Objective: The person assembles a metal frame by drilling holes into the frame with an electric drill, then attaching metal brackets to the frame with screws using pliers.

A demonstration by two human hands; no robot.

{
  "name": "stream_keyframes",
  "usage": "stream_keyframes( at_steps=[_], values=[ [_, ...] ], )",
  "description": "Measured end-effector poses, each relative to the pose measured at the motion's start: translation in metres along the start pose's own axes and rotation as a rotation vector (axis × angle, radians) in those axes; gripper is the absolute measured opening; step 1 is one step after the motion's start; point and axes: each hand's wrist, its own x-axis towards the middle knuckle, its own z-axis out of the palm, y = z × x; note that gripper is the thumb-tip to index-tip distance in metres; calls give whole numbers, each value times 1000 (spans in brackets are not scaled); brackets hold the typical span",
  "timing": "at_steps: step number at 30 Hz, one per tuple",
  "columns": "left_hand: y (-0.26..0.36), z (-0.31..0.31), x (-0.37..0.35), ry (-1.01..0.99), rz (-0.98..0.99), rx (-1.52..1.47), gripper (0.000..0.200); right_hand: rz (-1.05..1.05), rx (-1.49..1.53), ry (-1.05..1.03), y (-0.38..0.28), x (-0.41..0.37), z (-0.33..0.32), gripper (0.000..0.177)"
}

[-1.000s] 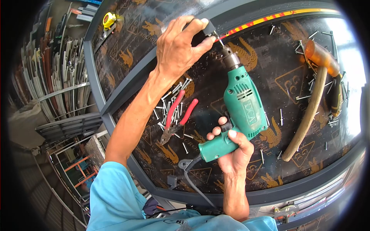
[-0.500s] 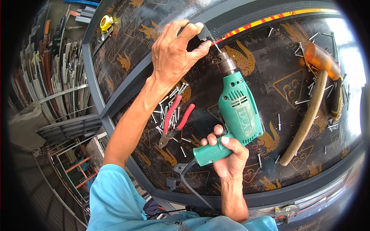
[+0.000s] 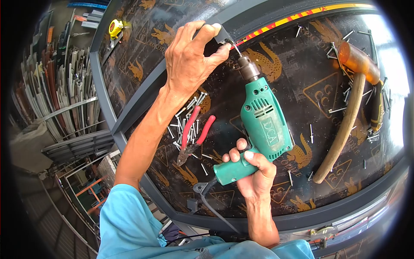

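Observation:
My right hand [image 3: 258,170] is wrapped round the handle of a green power drill [image 3: 266,123], its chuck pointing up and away. A thin bit [image 3: 237,49] reaches from the chuck to a small dark grey metal piece [image 3: 221,33]. My left hand [image 3: 187,60] pinches that piece between thumb and fingers, close beside the bit's tip. Below my left wrist, red-handled pliers [image 3: 189,137] lie by a pile of screws [image 3: 183,123] on a dark printed board [image 3: 233,103]. The drill's cord [image 3: 217,212] runs down toward my body.
At right lie an orange-headed mallet [image 3: 347,121], a black-and-yellow tool [image 3: 377,105] and scattered screws. A grey metal frame [image 3: 103,86] edges the board, with a red-and-yellow strip [image 3: 297,19] along the far bar. A yellow tape measure [image 3: 115,28] rests upper left; metal lengths [image 3: 60,86] stand beyond.
Both hands, the drill and the small metal piece have shifted slightly left, and the view has moved a little too. The bit still meets the piece, and both grips are unchanged.

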Motion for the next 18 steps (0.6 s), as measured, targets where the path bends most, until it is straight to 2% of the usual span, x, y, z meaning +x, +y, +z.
stream_keyframes(
  at_steps=[2,8,18],
  values=[
    [0,0,0,-6,-1,1,42,7,57,-37,1,1,-5,51],
    [1,-1,1,-14,-8,4,42,19,-10,-3,-1,0,0,57],
    [1,1,1,-16,-11,-5,42,12,56,-32,1,1,-3,53]
  ],
)
